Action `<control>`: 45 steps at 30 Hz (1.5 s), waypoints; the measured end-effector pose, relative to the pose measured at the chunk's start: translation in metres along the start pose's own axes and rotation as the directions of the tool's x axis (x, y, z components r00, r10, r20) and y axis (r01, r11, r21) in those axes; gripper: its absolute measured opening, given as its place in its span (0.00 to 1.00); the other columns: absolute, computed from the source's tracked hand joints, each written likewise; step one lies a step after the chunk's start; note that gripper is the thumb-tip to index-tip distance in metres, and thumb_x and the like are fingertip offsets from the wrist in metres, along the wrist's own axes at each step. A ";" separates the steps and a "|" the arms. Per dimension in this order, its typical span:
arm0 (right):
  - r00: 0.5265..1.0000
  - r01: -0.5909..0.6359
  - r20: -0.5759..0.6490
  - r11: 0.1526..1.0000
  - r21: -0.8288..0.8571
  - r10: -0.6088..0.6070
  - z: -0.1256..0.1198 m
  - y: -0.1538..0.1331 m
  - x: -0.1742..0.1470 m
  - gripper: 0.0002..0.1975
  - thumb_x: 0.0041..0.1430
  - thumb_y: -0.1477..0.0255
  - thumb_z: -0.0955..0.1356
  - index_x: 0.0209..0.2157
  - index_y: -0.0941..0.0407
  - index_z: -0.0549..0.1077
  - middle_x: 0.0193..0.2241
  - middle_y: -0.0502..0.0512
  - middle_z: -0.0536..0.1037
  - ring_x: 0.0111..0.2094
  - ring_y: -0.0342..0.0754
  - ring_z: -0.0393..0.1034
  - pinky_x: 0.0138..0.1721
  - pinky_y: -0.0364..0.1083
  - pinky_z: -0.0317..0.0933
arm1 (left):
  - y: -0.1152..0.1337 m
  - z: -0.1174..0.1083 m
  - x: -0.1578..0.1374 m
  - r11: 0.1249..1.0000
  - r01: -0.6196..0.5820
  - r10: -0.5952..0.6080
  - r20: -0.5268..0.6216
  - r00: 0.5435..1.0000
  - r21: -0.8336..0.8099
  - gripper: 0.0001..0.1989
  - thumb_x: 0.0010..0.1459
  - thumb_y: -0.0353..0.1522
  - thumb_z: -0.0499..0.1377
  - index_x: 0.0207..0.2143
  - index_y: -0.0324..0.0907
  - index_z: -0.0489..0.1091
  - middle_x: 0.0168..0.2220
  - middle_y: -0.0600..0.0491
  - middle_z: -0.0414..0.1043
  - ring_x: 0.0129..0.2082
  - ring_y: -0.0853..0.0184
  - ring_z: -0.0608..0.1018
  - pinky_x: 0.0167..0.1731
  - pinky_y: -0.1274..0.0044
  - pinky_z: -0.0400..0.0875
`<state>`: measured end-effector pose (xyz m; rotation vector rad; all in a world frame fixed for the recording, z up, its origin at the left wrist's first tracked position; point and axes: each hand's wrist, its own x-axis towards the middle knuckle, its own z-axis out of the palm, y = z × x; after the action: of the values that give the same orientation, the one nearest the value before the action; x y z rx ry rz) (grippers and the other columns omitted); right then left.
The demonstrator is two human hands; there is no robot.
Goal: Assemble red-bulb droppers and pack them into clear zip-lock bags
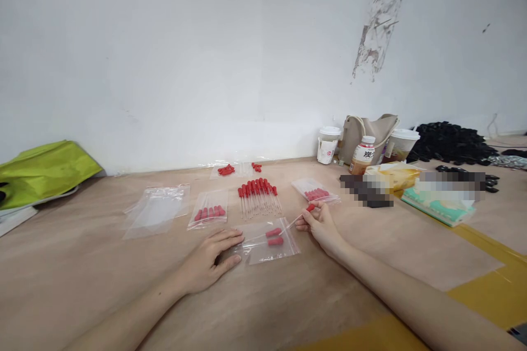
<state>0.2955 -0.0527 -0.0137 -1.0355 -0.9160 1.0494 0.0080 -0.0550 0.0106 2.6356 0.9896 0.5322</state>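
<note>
Between my hands lies a clear zip bag (267,254) with two red-bulbed glass droppers inside it. My left hand (220,252) rests on the bag's left end, thumb and fingers apart. With its fingers pinched on the red bulb, my right hand (323,227) holds a dropper (310,208), its thin tube pointing left to the bag's opening. Behind the bag, a row of loose droppers (258,189) lies side by side. A filled zip bag (209,200) is on the left of that row and another filled bag (312,184) is on the right.
Empty zip bags (154,211) are stacked at left. Small red bulbs (226,170) sit near the wall. A green bag (45,170) stands far left. At right are a paper cup (328,145), a bottle (362,156), tissue packs (438,203) and a black pile (448,142).
</note>
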 end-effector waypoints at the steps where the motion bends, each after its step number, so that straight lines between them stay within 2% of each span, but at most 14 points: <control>1: 1.000 -0.001 -0.018 1.000 0.018 0.002 0.000 0.000 0.000 0.23 0.43 0.66 0.69 0.34 0.51 0.51 0.19 0.42 0.68 0.21 0.43 0.69 0.26 0.45 0.67 | 0.000 0.000 0.000 1.000 0.000 0.000 0.003 1.000 0.003 0.20 0.58 0.39 0.51 0.53 0.50 0.60 0.54 0.53 0.61 0.54 0.61 0.63 0.53 0.64 0.57; 7: 0.996 -0.090 -0.011 0.992 0.092 0.091 -0.001 -0.004 -0.002 0.20 0.44 0.70 0.69 0.33 0.52 0.52 0.20 0.43 0.69 0.23 0.43 0.70 0.27 0.44 0.67 | 0.001 0.000 -0.001 1.000 0.002 -0.002 -0.001 1.000 0.020 0.20 0.58 0.39 0.50 0.53 0.49 0.60 0.54 0.53 0.61 0.54 0.61 0.63 0.53 0.65 0.57; 15: 0.990 -0.136 0.033 0.991 -0.001 0.135 0.001 -0.006 -0.010 0.19 0.39 0.67 0.71 0.30 0.54 0.57 0.20 0.45 0.70 0.22 0.40 0.68 0.29 0.44 0.65 | 0.000 0.000 -0.001 0.999 0.016 -0.017 0.013 1.000 0.046 0.20 0.59 0.39 0.50 0.53 0.49 0.60 0.55 0.53 0.60 0.54 0.63 0.62 0.53 0.66 0.56; 18: 0.991 -0.048 0.107 0.973 -0.224 0.074 0.002 -0.004 -0.011 0.17 0.35 0.67 0.72 0.26 0.57 0.63 0.20 0.46 0.69 0.20 0.39 0.64 0.24 0.41 0.61 | 0.000 0.000 -0.001 0.999 0.021 -0.022 0.015 1.000 0.050 0.20 0.59 0.39 0.50 0.53 0.49 0.60 0.55 0.53 0.60 0.54 0.63 0.62 0.53 0.66 0.56; 21: 0.982 0.112 0.186 0.880 -0.462 -0.027 0.002 -0.003 -0.011 0.12 0.35 0.68 0.72 0.23 0.59 0.68 0.16 0.46 0.67 0.18 0.38 0.58 0.19 0.39 0.54 | 0.000 0.000 -0.001 0.999 0.018 -0.018 0.007 1.000 0.048 0.20 0.58 0.39 0.50 0.53 0.49 0.60 0.55 0.53 0.60 0.54 0.62 0.62 0.53 0.65 0.57; 24: 0.963 0.219 0.257 0.803 -0.554 -0.085 0.006 -0.003 -0.011 0.09 0.37 0.70 0.71 0.22 0.59 0.71 0.16 0.46 0.68 0.17 0.38 0.58 0.18 0.39 0.52 | -0.001 0.000 -0.001 0.999 0.005 -0.005 -0.002 1.000 0.045 0.20 0.58 0.39 0.51 0.53 0.49 0.61 0.54 0.53 0.61 0.54 0.61 0.63 0.52 0.65 0.58; 27: 0.944 0.233 0.325 0.814 -0.532 -0.058 0.009 0.000 -0.010 0.08 0.40 0.70 0.70 0.26 0.59 0.73 0.19 0.50 0.73 0.20 0.41 0.64 0.20 0.40 0.56 | -0.001 0.001 0.000 0.999 -0.004 0.005 -0.004 1.000 0.046 0.20 0.58 0.39 0.51 0.53 0.49 0.60 0.54 0.53 0.61 0.53 0.61 0.63 0.52 0.65 0.58; 30: 0.936 0.177 0.352 0.866 -0.467 -0.001 0.010 0.006 -0.008 0.13 0.42 0.71 0.69 0.33 0.59 0.72 0.26 0.54 0.76 0.24 0.44 0.68 0.23 0.41 0.60 | -0.002 0.001 0.000 0.999 -0.003 0.003 0.000 1.000 0.053 0.20 0.59 0.39 0.50 0.53 0.49 0.60 0.54 0.53 0.61 0.54 0.62 0.63 0.53 0.65 0.57; 33: 0.918 0.176 0.397 0.887 -0.427 0.009 0.011 0.008 -0.010 0.17 0.42 0.74 0.68 0.38 0.60 0.68 0.31 0.56 0.76 0.23 0.41 0.67 0.21 0.39 0.58 | -0.002 0.001 0.000 0.998 -0.001 0.001 -0.002 1.000 0.055 0.20 0.58 0.39 0.51 0.53 0.49 0.60 0.54 0.52 0.61 0.54 0.62 0.63 0.53 0.65 0.57; 37: 0.870 0.199 0.492 0.915 -0.350 -0.002 0.011 0.003 -0.014 0.16 0.42 0.76 0.67 0.36 0.58 0.64 0.32 0.54 0.75 0.21 0.38 0.66 0.19 0.36 0.56 | -0.002 0.001 0.000 0.998 -0.003 0.003 0.004 1.000 0.059 0.20 0.59 0.39 0.50 0.53 0.48 0.60 0.54 0.52 0.61 0.54 0.62 0.63 0.53 0.65 0.57; 39: 0.881 0.143 0.472 0.926 -0.351 0.043 0.009 -0.002 -0.010 0.15 0.43 0.75 0.66 0.37 0.57 0.62 0.31 0.52 0.75 0.17 0.35 0.62 0.16 0.36 0.54 | -0.001 0.000 0.000 0.998 -0.006 0.005 0.010 1.000 0.065 0.20 0.59 0.39 0.50 0.53 0.48 0.60 0.54 0.52 0.61 0.54 0.62 0.63 0.52 0.65 0.57; 41: 0.928 0.096 0.368 0.914 -0.394 0.061 0.005 -0.007 -0.001 0.15 0.45 0.73 0.65 0.38 0.56 0.62 0.31 0.50 0.74 0.13 0.34 0.57 0.13 0.36 0.52 | -0.001 0.000 -0.001 0.997 -0.011 0.010 0.013 1.000 0.072 0.20 0.59 0.39 0.50 0.53 0.48 0.60 0.54 0.51 0.61 0.54 0.62 0.63 0.53 0.65 0.57; 43: 0.976 0.096 0.218 0.841 -0.533 0.027 0.001 -0.011 0.015 0.12 0.46 0.73 0.65 0.36 0.57 0.63 0.29 0.50 0.73 0.12 0.34 0.57 0.13 0.37 0.52 | 0.000 -0.001 -0.001 0.997 -0.011 0.010 0.013 1.000 0.078 0.20 0.59 0.39 0.50 0.53 0.48 0.59 0.54 0.51 0.61 0.54 0.62 0.63 0.52 0.65 0.57; 45: 0.992 0.106 0.126 0.703 -0.704 -0.024 0.001 -0.015 0.035 0.08 0.45 0.75 0.65 0.31 0.58 0.67 0.24 0.50 0.73 0.17 0.37 0.62 0.18 0.37 0.56 | 0.001 -0.002 -0.002 0.997 -0.004 0.004 0.003 1.000 0.081 0.20 0.59 0.39 0.50 0.54 0.48 0.58 0.54 0.51 0.61 0.53 0.62 0.63 0.52 0.65 0.59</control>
<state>0.3071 -0.0214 0.0045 -1.5788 -1.5037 0.6829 0.0069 -0.0567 0.0123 2.7096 1.0256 0.4984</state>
